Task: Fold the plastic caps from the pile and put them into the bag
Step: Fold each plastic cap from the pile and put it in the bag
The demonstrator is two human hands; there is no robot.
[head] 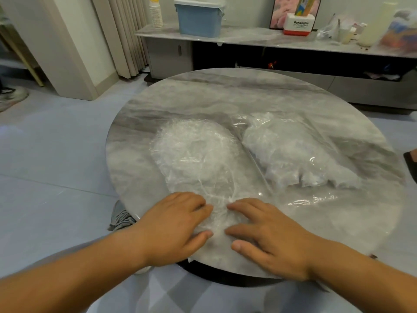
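A pile of clear crinkled plastic caps (194, 147) lies on the round marble table (203, 96), left of centre. To its right lies a clear bag (293, 152) with folded caps inside, its open mouth toward the near edge. One cap (220, 219) is spread at the table's near edge. My left hand (178, 227) and my right hand (270, 233) rest flat on that cap, side by side, fingertips nearly meeting, pressing it onto the table. Neither hand grips it.
A low marble cabinet (248, 37) runs along the back wall, carrying a blue lidded bin (198, 16), stacked paper cups (155, 12) and a Panasonic box (297, 24). A grey shoe (121, 215) sits on the floor under the table's left edge.
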